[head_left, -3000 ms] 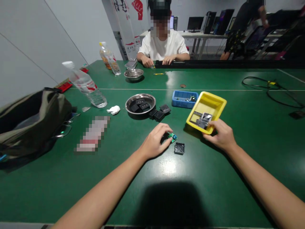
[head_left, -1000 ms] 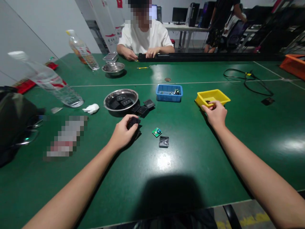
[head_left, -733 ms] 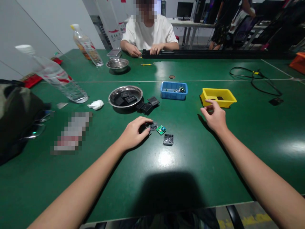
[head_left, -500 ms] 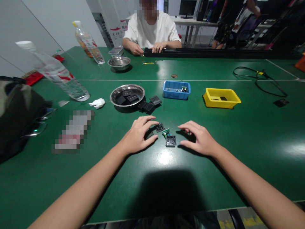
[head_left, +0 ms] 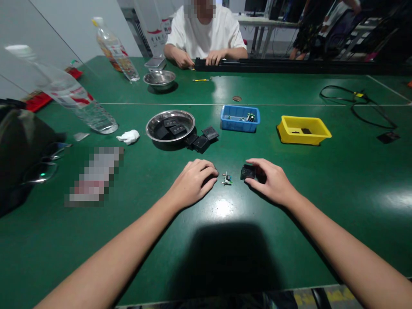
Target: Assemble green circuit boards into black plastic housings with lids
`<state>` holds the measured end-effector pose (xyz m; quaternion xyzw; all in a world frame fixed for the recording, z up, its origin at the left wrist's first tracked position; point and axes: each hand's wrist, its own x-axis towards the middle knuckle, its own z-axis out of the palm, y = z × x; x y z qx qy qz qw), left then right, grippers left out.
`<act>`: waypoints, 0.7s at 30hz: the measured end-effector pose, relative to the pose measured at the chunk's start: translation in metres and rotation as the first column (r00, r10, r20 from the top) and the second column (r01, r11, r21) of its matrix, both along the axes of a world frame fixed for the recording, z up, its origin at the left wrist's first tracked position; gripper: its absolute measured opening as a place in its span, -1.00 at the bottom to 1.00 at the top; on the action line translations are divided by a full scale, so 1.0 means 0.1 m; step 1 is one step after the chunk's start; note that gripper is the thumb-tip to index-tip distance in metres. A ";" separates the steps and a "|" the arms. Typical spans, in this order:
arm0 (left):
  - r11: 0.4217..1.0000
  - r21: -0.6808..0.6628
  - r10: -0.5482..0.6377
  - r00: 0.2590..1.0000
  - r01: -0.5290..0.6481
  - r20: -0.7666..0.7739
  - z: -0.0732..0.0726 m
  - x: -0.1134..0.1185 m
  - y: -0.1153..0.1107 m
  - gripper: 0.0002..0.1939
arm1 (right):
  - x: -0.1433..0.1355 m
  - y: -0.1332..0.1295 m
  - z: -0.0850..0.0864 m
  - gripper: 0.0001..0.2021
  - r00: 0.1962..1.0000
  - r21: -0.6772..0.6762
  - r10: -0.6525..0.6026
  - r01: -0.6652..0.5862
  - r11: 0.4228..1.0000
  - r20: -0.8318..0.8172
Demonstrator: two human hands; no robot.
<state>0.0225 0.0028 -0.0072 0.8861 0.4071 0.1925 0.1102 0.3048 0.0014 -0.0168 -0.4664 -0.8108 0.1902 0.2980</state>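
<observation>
My right hand (head_left: 268,178) grips a small black plastic housing (head_left: 247,172) between thumb and fingers, low over the green table. Left of it lies a small green circuit board (head_left: 227,179) with metal pins. My left hand (head_left: 197,180) is beside the board, its fingers curled and close together; a sliver of something dark shows at the fingertips, too hidden to make out. Behind my left hand, several black housings (head_left: 201,143) lie against a steel bowl (head_left: 170,140) that holds more black housings.
A blue bin (head_left: 240,125) with circuit boards and a yellow bin (head_left: 302,136) with dark parts stand beyond my hands. Bottles (head_left: 80,101), a tissue (head_left: 128,137) and glasses (head_left: 40,172) are at left, a cable (head_left: 370,111) at right. Another person sits opposite.
My right hand has taken hold of the black housing and moved it up and right, away from the board. My left hand's fingers have closed in over the dark part near them.
</observation>
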 end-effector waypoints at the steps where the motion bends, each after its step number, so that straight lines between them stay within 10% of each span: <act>1: 1.000 -0.014 -0.003 1.000 0.003 0.026 0.00 -0.02 0.01 -0.84 | 0.04 0.03 -0.01 -0.62 0.999 0.009 -0.050 0.050 0.999 -0.003; 8: 0.996 -0.074 -0.038 0.983 0.052 0.180 0.03 -0.07 0.01 -0.87 | 0.14 0.10 0.01 -0.66 0.998 0.004 -0.058 0.058 0.998 0.001; 21: 0.984 -0.162 0.053 0.993 -0.070 -0.106 0.22 -0.41 0.09 -0.46 | 0.15 0.08 0.03 -0.65 0.998 -0.033 0.030 -0.028 0.999 0.051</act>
